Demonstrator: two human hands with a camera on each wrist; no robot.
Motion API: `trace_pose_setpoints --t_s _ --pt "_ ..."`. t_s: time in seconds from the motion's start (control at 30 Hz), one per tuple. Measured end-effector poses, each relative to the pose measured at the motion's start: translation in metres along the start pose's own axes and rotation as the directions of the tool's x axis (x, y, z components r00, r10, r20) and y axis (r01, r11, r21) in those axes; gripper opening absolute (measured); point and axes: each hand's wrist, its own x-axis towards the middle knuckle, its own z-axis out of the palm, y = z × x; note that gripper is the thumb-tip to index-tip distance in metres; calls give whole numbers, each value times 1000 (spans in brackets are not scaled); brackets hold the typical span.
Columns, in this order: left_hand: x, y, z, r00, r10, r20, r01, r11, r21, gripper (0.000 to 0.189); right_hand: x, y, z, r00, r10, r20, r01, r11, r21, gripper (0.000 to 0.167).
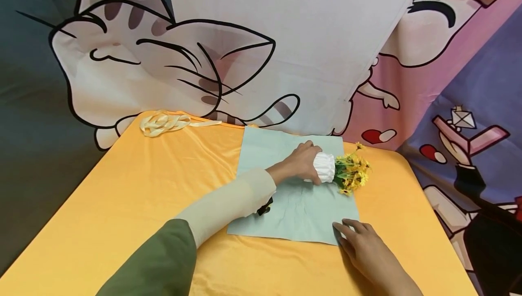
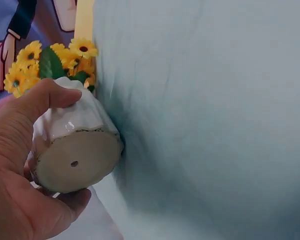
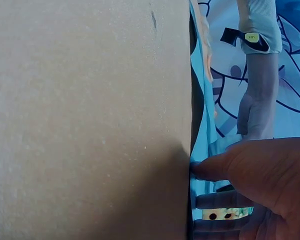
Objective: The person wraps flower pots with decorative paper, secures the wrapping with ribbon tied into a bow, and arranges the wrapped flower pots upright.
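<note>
My left hand [image 1: 302,161] grips a white ridged flowerpot [image 1: 325,167] that lies on its side. Its unglazed base, with a small hole in the middle, shows in the left wrist view [image 2: 75,162]. Yellow artificial-looking flowers [image 1: 354,171] with green leaves stick out of the pot's mouth toward the right. Under the pot spreads a light blue-green sheet [image 1: 285,223], slightly creased. At the sheet's lower right corner is my right hand [image 1: 364,244], its fingertips at the edge. The right wrist view shows the thumb and fingers reaching that edge, loosely bent and holding nothing.
A yellow cloth [image 1: 142,223] covers the table. Near its far left edge lies a loose coil of pale ribbon [image 1: 161,123]. A cartoon-printed backdrop [image 1: 326,37] hangs behind the table and at its sides. A black strap [image 1: 265,206] sits at the left wrist.
</note>
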Motion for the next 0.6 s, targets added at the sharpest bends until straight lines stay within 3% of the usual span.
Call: trace_pose_setpoints --t_s 0.1,0.17,0.33,0.6 --pt "-14 15 -15 1000 3 25 -4 999 44 100 1 1 0 1000 -9 3 9 1000 -2 34" --pt "-31 29 -30 999 2 43 -5 998 68 97 0 1 -1 1000 -4 8 4 1000 4 33" --pt "-53 42 -43 999 3 40 -6 998 57 98 -2 2 0 1000 -13 2 12 1000 4 34" --pt "-54 40 -43 999 19 47 -20 999 25 102 -1 1 0 1000 -11 11 11 1000 1 36"
